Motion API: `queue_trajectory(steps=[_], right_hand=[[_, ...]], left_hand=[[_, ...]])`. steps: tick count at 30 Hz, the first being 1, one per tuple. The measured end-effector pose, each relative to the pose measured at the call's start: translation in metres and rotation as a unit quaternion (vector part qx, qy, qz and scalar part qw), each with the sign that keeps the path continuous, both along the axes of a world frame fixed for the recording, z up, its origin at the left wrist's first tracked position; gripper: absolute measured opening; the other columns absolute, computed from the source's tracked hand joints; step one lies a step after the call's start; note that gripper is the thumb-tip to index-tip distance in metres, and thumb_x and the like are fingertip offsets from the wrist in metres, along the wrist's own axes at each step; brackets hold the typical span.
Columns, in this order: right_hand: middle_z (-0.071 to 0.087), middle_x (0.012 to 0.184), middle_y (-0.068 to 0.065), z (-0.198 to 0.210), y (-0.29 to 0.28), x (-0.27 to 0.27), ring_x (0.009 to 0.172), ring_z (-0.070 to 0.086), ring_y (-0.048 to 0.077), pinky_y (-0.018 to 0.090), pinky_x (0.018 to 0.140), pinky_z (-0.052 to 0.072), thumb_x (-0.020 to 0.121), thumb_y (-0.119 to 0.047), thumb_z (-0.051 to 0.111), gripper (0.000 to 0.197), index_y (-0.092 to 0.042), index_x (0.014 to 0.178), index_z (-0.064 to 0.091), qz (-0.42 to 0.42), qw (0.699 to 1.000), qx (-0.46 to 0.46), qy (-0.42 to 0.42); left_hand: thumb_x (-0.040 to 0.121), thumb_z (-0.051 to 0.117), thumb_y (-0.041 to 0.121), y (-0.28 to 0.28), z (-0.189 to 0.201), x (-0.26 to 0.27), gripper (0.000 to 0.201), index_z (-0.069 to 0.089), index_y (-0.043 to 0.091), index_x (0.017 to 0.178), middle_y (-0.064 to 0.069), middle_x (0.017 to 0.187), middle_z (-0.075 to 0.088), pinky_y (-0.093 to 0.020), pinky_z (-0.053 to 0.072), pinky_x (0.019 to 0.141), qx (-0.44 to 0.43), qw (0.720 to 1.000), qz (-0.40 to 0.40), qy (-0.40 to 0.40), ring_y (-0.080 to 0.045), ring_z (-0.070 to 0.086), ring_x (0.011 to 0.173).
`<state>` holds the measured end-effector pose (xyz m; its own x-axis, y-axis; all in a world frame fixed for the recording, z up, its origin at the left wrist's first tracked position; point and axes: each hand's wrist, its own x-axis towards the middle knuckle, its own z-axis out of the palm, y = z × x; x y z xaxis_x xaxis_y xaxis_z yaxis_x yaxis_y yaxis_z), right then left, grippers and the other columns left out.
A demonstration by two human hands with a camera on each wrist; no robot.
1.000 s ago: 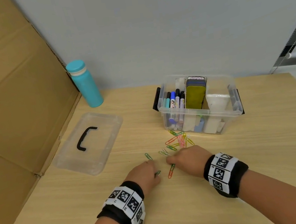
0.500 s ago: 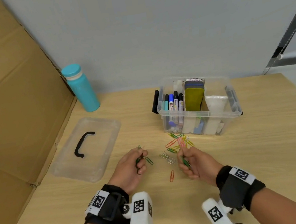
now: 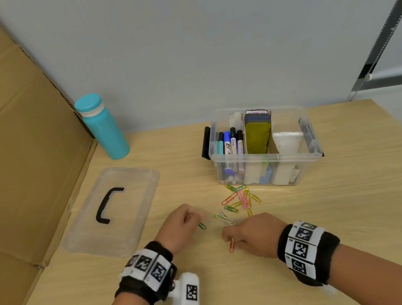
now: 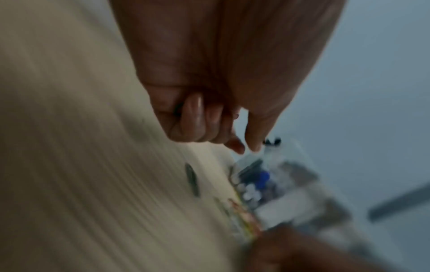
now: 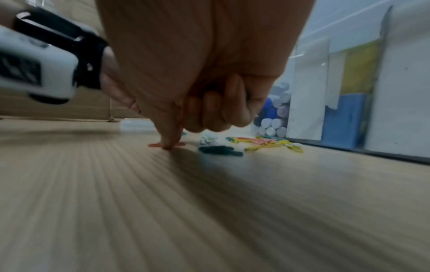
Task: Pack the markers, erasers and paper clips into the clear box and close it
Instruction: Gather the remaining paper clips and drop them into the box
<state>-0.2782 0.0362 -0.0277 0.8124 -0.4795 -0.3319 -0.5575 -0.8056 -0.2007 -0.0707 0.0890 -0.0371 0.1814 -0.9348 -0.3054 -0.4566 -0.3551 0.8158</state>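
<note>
The clear box (image 3: 298, 158) stands open at the back right. Markers (image 3: 230, 145) and erasers (image 3: 258, 138) stand inside it. Loose coloured paper clips (image 3: 241, 198) lie in front of the box. My left hand (image 3: 194, 216) hovers low, its fingers curled round a dark green clip (image 4: 178, 110), with thumb and forefinger over another green clip (image 3: 201, 226) on the table. My right hand (image 3: 227, 236) has its fingers curled, with something dark in its curl (image 5: 248, 94). One fingertip (image 5: 168, 144) presses on an orange clip (image 3: 232, 244).
The clear lid (image 3: 132, 189) with its black handle lies flat to the left, against a cardboard wall (image 3: 11, 156). A teal bottle (image 3: 105, 130) stands at the back left. The wooden table (image 3: 361, 206) ends at the right.
Both hands were raised, each holding a green clip; they have come back down to the table. The right hand now presses the orange clip, and the left is over a green one.
</note>
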Motion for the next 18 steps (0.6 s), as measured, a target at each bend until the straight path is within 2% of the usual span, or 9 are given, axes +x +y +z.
queue_trajectory(steps=[2,4,7,9,11,14,16,17,18], right_hand=[[0.063,0.093,0.009,-0.003,-0.001,0.004,0.079,0.059,0.030,0.038,0.069,0.049,0.098,-0.024,0.039,0.016,-0.023,0.113,0.043,0.016,1.000,-0.019,0.014],[0.062,0.094,0.012,-0.005,0.002,0.008,0.070,0.054,0.030,0.037,0.060,0.044,0.097,-0.014,0.037,0.017,-0.016,0.114,0.040,0.025,0.998,-0.034,0.036],[0.063,0.099,0.015,-0.008,0.007,0.009,0.077,0.061,0.034,0.036,0.058,0.040,0.096,-0.008,0.033,0.023,-0.007,0.119,0.037,0.000,0.998,-0.023,0.059],[0.065,0.101,0.017,-0.011,0.010,0.011,0.081,0.062,0.035,0.034,0.052,0.033,0.097,-0.008,0.029,0.028,-0.004,0.124,0.035,-0.007,0.998,-0.029,0.064],[0.066,0.099,0.017,-0.014,0.010,0.013,0.073,0.058,0.034,0.031,0.047,0.025,0.097,-0.008,0.027,0.028,-0.004,0.123,0.036,-0.021,0.997,-0.032,0.062],[0.065,0.092,0.010,-0.015,0.003,0.007,0.066,0.049,0.026,0.034,0.057,0.039,0.100,-0.020,0.029,0.020,-0.011,0.114,0.040,-0.090,0.996,0.014,-0.013],[0.060,0.083,0.004,-0.013,-0.004,0.000,0.067,0.050,0.018,0.035,0.065,0.044,0.100,-0.028,0.035,0.016,-0.016,0.101,0.045,-0.166,0.971,0.125,-0.118],[0.056,0.078,0.000,-0.011,-0.008,-0.005,0.065,0.048,0.012,0.031,0.064,0.044,0.100,-0.027,0.037,0.015,-0.017,0.094,0.046,-0.208,0.941,0.202,-0.172],[0.049,0.071,-0.004,-0.009,-0.013,-0.009,0.059,0.044,0.008,0.026,0.057,0.042,0.100,-0.024,0.037,0.016,-0.017,0.089,0.046,-0.257,0.893,0.294,-0.224]], left_hand=[[0.090,0.058,0.022,-0.003,0.002,0.001,0.011,0.056,0.018,0.101,0.012,0.072,0.044,-0.016,0.033,0.060,-0.013,0.986,-0.079,-0.144,0.001,0.041,0.062],[0.089,0.059,0.019,-0.006,0.003,-0.001,0.019,0.056,0.023,0.108,0.011,0.079,0.044,-0.016,0.036,0.065,0.000,0.974,-0.119,-0.192,0.002,0.043,0.065],[0.089,0.058,0.022,-0.010,0.006,-0.003,0.021,0.059,0.022,0.110,0.004,0.098,0.058,-0.025,0.045,0.081,0.023,0.951,-0.151,-0.268,-0.012,0.056,0.088],[0.089,0.058,0.025,-0.012,0.005,-0.003,0.017,0.060,0.021,0.105,0.003,0.099,0.058,-0.027,0.045,0.082,0.035,0.944,-0.156,-0.289,-0.015,0.055,0.091],[0.088,0.058,0.027,-0.013,0.005,-0.003,0.014,0.061,0.021,0.100,0.007,0.092,0.054,-0.026,0.043,0.079,0.035,0.940,-0.157,-0.302,-0.013,0.052,0.086],[0.088,0.057,0.029,-0.014,0.004,-0.002,0.013,0.062,0.021,0.096,0.008,0.090,0.054,-0.027,0.045,0.078,0.027,0.938,-0.157,-0.308,-0.012,0.053,0.084],[0.088,0.056,0.027,-0.013,0.004,-0.002,0.013,0.063,0.019,0.095,0.006,0.090,0.058,-0.027,0.046,0.077,0.023,0.937,-0.158,-0.311,-0.014,0.056,0.083],[0.088,0.055,0.026,-0.013,0.004,-0.003,0.013,0.063,0.018,0.094,0.004,0.090,0.060,-0.028,0.048,0.076,0.020,0.936,-0.159,-0.312,-0.015,0.058,0.083],[0.088,0.055,0.024,-0.012,0.002,-0.002,0.012,0.063,0.017,0.092,0.004,0.089,0.061,-0.028,0.048,0.075,0.012,0.939,-0.156,-0.307,-0.016,0.059,0.082]])
